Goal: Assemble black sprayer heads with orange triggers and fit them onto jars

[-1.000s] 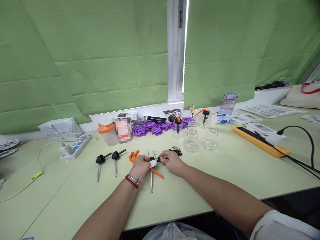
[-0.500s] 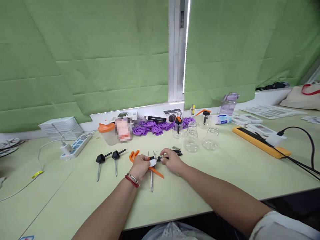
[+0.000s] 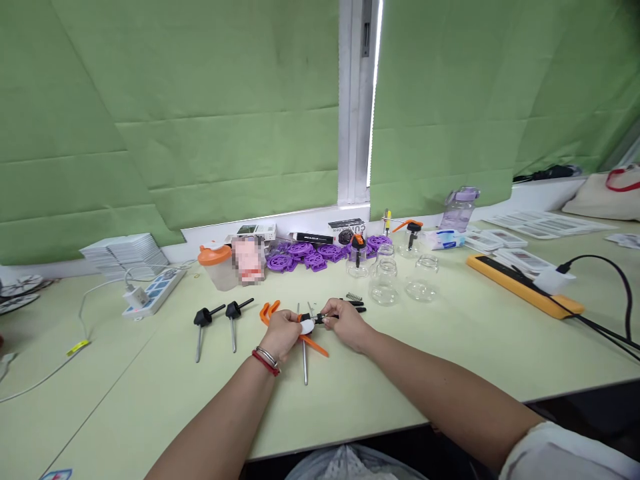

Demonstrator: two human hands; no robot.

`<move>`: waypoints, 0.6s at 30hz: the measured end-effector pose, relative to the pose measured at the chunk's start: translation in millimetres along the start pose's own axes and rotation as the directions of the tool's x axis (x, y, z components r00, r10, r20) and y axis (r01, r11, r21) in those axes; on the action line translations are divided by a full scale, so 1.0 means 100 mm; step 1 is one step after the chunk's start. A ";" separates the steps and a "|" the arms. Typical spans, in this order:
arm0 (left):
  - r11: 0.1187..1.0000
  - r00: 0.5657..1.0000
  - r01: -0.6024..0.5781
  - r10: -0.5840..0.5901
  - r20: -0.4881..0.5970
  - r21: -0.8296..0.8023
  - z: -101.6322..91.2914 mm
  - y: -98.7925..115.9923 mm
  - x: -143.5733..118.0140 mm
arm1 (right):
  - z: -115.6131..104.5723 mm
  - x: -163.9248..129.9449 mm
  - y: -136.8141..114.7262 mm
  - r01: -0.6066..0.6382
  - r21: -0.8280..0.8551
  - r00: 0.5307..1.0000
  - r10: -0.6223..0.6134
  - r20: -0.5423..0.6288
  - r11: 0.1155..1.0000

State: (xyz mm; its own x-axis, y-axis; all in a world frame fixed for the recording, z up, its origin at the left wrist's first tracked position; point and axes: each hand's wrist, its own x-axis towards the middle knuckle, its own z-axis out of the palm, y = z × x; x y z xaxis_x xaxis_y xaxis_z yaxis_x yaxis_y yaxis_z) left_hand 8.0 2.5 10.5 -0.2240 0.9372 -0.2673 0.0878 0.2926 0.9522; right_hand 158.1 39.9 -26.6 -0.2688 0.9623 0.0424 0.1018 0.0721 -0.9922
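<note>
Both hands, the left hand and right hand, were closed on one small black pump head, mid-assembly above the surface. The next move seemingly called for a fine, aligned push of its parts.

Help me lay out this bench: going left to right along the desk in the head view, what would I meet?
White power strip → two black-capped pump stems → left hand → right hand → empty glass jars → orange power strip.
</note>
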 end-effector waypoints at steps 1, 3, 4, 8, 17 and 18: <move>1.000 1.000 0.004 -0.004 -0.003 0.005 0.00 0.00 0.00 | 0.00 0.00 0.00 0.003 0.009 1.000 -0.003 0.000 1.000; 1.000 1.000 0.011 -0.011 -0.005 0.005 0.00 0.00 0.00 | 0.00 0.00 0.01 0.002 0.024 1.000 -0.002 -0.004 1.000; 1.000 1.000 0.013 -0.013 -0.001 0.004 -0.01 0.01 0.01 | 0.00 0.00 0.01 -0.001 0.029 1.000 0.001 -0.008 1.000; 0.999 1.000 0.025 -0.025 -0.001 0.047 0.00 0.01 0.02 | -0.02 -0.02 -0.02 -0.010 -0.024 1.000 0.009 -0.022 1.000; 0.998 1.000 0.003 -0.003 -0.004 0.062 -0.01 -0.01 0.01 | 0.01 0.00 -0.01 -0.036 -0.060 0.999 0.035 -0.021 0.998; 0.998 1.000 0.001 -0.001 -0.005 0.060 -0.01 -0.01 0.01 | 0.01 -0.01 -0.02 -0.024 -0.065 1.000 0.023 -0.015 0.998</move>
State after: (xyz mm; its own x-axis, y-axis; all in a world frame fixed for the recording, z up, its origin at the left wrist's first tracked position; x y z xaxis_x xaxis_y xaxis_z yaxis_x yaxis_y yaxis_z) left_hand 7.0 3.2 9.5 -0.2289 0.9360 -0.2675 0.1457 0.3046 0.9413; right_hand 157.2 38.9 -25.1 -0.2515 0.9676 0.0210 0.1707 0.0657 -0.9831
